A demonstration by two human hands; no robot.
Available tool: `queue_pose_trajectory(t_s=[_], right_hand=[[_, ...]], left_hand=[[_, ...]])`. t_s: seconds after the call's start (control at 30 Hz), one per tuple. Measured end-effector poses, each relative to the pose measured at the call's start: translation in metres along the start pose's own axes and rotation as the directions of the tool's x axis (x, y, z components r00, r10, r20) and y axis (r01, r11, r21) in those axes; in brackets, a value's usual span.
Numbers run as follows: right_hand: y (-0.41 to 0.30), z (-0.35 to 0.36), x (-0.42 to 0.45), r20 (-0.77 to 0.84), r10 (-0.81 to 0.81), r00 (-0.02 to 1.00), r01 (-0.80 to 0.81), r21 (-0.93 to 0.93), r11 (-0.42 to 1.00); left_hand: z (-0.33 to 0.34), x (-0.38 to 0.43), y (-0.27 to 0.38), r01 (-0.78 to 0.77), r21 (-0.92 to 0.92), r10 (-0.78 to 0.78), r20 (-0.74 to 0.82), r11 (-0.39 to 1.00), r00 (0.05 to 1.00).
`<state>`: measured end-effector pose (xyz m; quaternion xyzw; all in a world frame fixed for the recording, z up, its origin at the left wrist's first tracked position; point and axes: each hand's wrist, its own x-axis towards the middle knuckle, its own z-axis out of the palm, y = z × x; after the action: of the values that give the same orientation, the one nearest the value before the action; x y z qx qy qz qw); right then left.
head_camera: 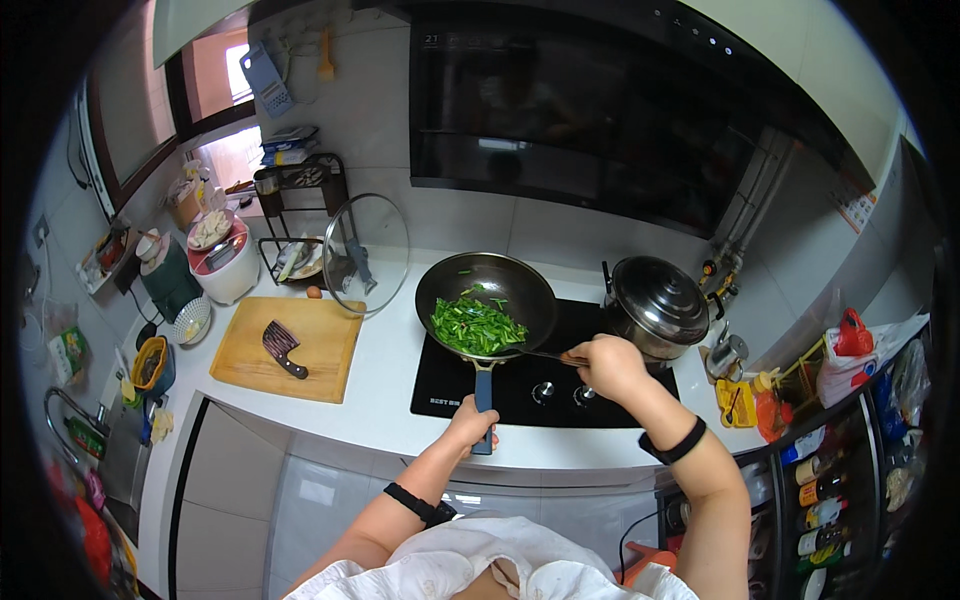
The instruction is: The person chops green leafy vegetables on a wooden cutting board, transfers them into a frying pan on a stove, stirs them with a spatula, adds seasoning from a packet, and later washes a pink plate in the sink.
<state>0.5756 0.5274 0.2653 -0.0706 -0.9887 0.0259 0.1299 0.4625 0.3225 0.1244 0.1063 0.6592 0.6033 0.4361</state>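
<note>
My left hand [472, 422] grips the blue handle of a dark frying pan [529, 289] on the left side of the black cooktop [487, 397]. Chopped green leafy vegetables [476, 326] lie together in the lower left of the pan, with a few loose pieces on its upper wall. Over the cooktop, my right hand [611, 367] is closed around the wooden handle of a spatula or turner [551, 355]. Its metal shaft reaches left over the pan's rim. The spatula's head is hidden among the greens or too small to make out.
A lidded steel pot [656, 307] stands at the cooktop's right. Leftward, a cleaver [283, 349] lies on a wooden cutting board [319, 382], with an egg [314, 292] behind. A glass lid [367, 255] stands upright near a black rack [300, 172]. Bottles fill shelves at right.
</note>
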Motion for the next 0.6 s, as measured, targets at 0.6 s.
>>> queue_pose_trajectory(t_s=[0.6], right_hand=[[-0.048, 0.115, 0.027, -0.100, 0.222, 0.970, -0.222, 0.009, 0.975]], left_hand=[[-0.003, 0.001, -0.011, 0.021, -0.391, 0.038, 0.143, 0.920, 0.989]])
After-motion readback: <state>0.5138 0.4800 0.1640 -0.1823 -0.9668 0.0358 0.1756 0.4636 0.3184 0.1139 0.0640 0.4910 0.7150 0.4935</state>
